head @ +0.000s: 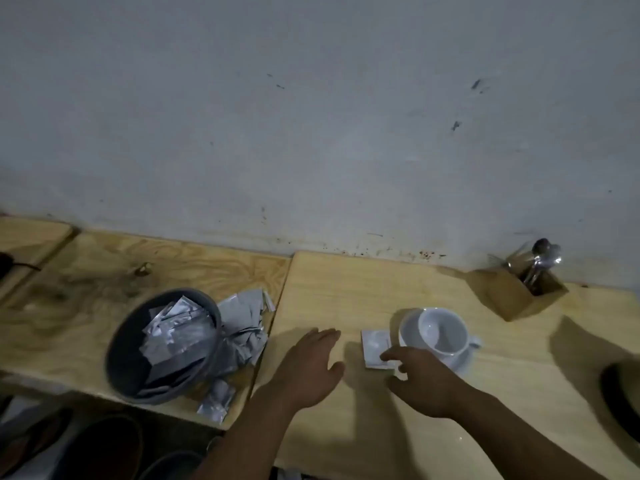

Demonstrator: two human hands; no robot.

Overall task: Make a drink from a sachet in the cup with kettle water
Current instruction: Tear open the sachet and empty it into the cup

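A white cup [441, 330] stands empty on a white saucer [462, 362] on the right wooden table. A silvery sachet [375, 346] lies flat just left of the saucer. My right hand [424, 379] hovers at the sachet's near edge with fingers spread, fingertips touching or nearly touching it. My left hand [308, 367] is flat and open over the table, left of the sachet, holding nothing. The kettle is not clearly visible.
A grey bowl [131, 344] full of several silvery sachets sits on the left table, with more sachets [242, 327] spilled beside it. A wooden holder [516, 296] with spoons [542, 258] stands at the back right. A dark round object [620, 396] is at the right edge.
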